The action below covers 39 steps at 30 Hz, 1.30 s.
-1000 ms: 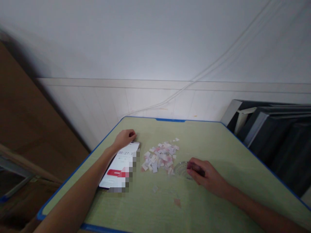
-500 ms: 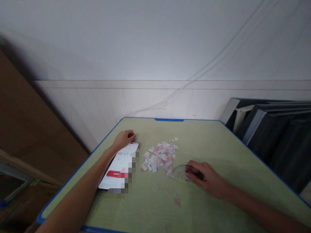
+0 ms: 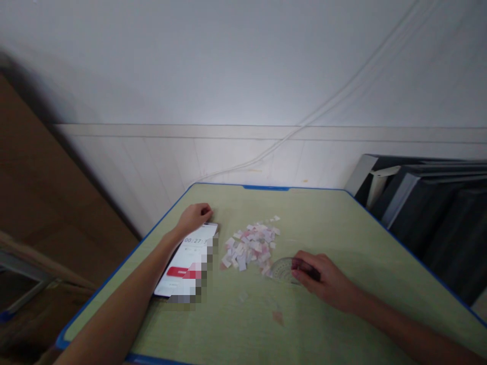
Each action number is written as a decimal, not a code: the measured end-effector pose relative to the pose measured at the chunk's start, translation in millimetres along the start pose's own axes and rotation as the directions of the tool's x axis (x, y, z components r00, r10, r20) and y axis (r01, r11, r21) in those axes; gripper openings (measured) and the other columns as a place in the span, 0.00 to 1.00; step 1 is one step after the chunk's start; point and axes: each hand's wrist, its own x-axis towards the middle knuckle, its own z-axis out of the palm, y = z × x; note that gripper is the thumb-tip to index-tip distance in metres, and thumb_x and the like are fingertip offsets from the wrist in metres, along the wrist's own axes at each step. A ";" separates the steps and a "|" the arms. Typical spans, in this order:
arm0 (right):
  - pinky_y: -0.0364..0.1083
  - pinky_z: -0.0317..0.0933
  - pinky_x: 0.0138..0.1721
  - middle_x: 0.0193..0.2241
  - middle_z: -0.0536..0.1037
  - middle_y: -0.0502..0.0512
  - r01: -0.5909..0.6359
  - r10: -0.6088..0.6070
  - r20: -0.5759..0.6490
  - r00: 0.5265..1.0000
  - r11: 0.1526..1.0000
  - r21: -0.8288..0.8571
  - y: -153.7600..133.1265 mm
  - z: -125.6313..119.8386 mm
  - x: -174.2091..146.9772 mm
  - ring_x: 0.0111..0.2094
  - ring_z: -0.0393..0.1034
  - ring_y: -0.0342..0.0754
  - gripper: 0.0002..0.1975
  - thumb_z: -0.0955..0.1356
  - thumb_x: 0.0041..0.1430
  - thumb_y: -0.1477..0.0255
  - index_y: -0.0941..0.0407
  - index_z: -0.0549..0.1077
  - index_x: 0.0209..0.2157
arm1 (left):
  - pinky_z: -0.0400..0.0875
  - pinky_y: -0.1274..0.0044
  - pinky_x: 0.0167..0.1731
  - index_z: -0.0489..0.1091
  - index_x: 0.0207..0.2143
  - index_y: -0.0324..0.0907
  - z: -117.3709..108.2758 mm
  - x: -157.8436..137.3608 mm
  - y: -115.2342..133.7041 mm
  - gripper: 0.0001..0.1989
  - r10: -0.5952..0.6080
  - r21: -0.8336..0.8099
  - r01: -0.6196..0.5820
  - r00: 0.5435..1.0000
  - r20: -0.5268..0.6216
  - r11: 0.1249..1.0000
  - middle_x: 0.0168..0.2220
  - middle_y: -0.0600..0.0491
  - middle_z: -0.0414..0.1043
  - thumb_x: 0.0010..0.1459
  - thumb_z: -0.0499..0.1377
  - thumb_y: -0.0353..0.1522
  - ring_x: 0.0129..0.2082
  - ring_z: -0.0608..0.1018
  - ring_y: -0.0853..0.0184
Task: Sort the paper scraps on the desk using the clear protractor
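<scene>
A clear protractor (image 3: pixel 282 269) is pinched at its right side by my right hand (image 3: pixel 323 276), thumb and fingers closed on it. Its curved left edge meets the near right side of a heap of small white and pink paper pieces (image 3: pixel 249 246). My left hand (image 3: pixel 195 217) rests on the table just beyond the top of a phone (image 3: pixel 182 258), its fingers curled in and nothing showing in them. The phone lies face up beside my left forearm, with a timer and a red button on its lit screen; part of it is pixelated.
The green table (image 3: pixel 323 218) has a raised blue rim. A loose pinkish scrap (image 3: pixel 277 318) and faint clear bits (image 3: pixel 242 297) lie nearer me. Dark flat panels (image 3: pixel 429 213) lean at the right, a brown board (image 3: pixel 49 167) at the left. A white wall stands behind.
</scene>
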 end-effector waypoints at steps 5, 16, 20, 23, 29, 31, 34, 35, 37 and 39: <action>0.39 0.48 0.20 0.18 0.60 0.45 0.000 0.000 0.002 1.000 1.000 0.013 2.9 1.2 0.4 0.20 0.54 0.40 0.08 0.61 0.56 0.70 0.56 0.61 0.25 | 0.57 0.77 0.26 0.68 0.24 0.41 1.7 0.8 -1.9 0.12 0.008 0.007 -0.007 1.000 -0.011 1.000 0.23 0.52 0.69 0.52 0.50 0.37 0.25 0.69 0.68; 0.41 0.48 0.22 0.19 0.61 0.45 0.003 -0.003 0.068 0.998 1.000 0.003 8.9 0.5 1.6 0.21 0.55 0.41 0.08 0.60 0.58 0.67 0.56 0.62 0.27 | 0.56 0.77 0.25 0.68 0.25 0.40 1.2 0.6 1.7 0.12 0.002 0.018 -0.002 1.000 0.002 1.000 0.23 0.52 0.69 0.53 0.49 0.36 0.24 0.68 0.69; 0.41 0.49 0.22 0.19 0.61 0.46 -0.009 0.008 0.070 0.997 1.000 0.007 12.2 0.7 -0.5 0.21 0.55 0.42 0.09 0.60 0.58 0.67 0.56 0.61 0.27 | 0.56 0.77 0.25 0.68 0.26 0.40 0.6 0.1 3.5 0.12 -0.001 0.031 0.001 1.000 -0.006 1.000 0.24 0.52 0.70 0.52 0.50 0.37 0.25 0.69 0.68; 0.41 0.49 0.22 0.19 0.62 0.46 -0.018 0.017 0.078 0.997 1.000 0.012 11.0 -0.1 -0.7 0.21 0.55 0.42 0.09 0.60 0.58 0.67 0.56 0.61 0.27 | 0.56 0.77 0.25 0.68 0.26 0.40 0.0 -0.1 4.3 0.12 -0.003 0.029 0.003 1.000 -0.004 1.000 0.24 0.52 0.70 0.52 0.50 0.37 0.25 0.69 0.68; 0.41 0.48 0.22 0.19 0.61 0.46 -0.018 0.018 0.077 0.997 1.000 -0.003 7.2 -1.3 1.9 0.20 0.54 0.41 0.09 0.60 0.58 0.67 0.56 0.61 0.27 | 0.56 0.77 0.26 0.68 0.26 0.40 -0.3 -0.5 4.4 0.12 0.005 0.027 -0.005 1.000 -0.002 1.000 0.25 0.51 0.70 0.52 0.49 0.37 0.25 0.69 0.68; 0.41 0.48 0.22 0.18 0.60 0.45 -0.013 0.014 0.073 0.997 1.000 -0.005 7.7 -1.2 2.4 0.20 0.54 0.41 0.09 0.60 0.58 0.67 0.56 0.61 0.26 | 0.56 0.76 0.26 0.68 0.26 0.40 -0.1 -0.3 4.2 0.12 -0.001 0.027 0.001 1.000 0.001 1.000 0.25 0.51 0.70 0.52 0.49 0.37 0.25 0.69 0.67; 0.41 0.48 0.22 0.19 0.61 0.45 -0.001 0.002 0.063 0.998 1.000 -0.015 8.3 -1.2 2.3 0.20 0.54 0.41 0.08 0.60 0.58 0.68 0.56 0.61 0.26 | 0.56 0.77 0.26 0.68 0.26 0.40 0.0 0.0 4.0 0.12 -0.005 0.028 0.005 1.000 0.004 1.000 0.25 0.51 0.70 0.52 0.49 0.37 0.25 0.69 0.68; 0.41 0.48 0.22 0.19 0.61 0.45 0.000 0.001 0.062 0.998 1.000 -0.017 8.3 -1.2 2.1 0.20 0.55 0.41 0.08 0.61 0.58 0.68 0.56 0.62 0.27 | 0.56 0.77 0.26 0.68 0.26 0.40 -0.1 0.1 3.9 0.12 -0.004 0.030 0.004 1.000 0.004 1.000 0.24 0.51 0.70 0.52 0.49 0.37 0.25 0.69 0.68; 0.40 0.49 0.22 0.19 0.62 0.45 0.000 0.001 0.066 0.998 1.000 -0.017 8.0 -1.2 1.4 0.20 0.55 0.41 0.08 0.61 0.58 0.67 0.56 0.62 0.27 | 0.56 0.77 0.26 0.68 0.25 0.40 -0.2 0.2 3.9 0.12 -0.001 0.031 0.001 1.000 0.003 1.000 0.24 0.52 0.70 0.52 0.49 0.37 0.25 0.69 0.68; 0.40 0.49 0.22 0.19 0.62 0.45 -0.003 0.003 0.067 0.998 1.000 -0.010 7.3 -1.1 0.9 0.20 0.55 0.41 0.08 0.61 0.58 0.67 0.56 0.62 0.27 | 0.56 0.77 0.26 0.68 0.26 0.40 -0.2 0.1 3.9 0.12 0.000 0.032 0.000 1.000 0.004 0.999 0.24 0.52 0.69 0.52 0.49 0.36 0.25 0.69 0.68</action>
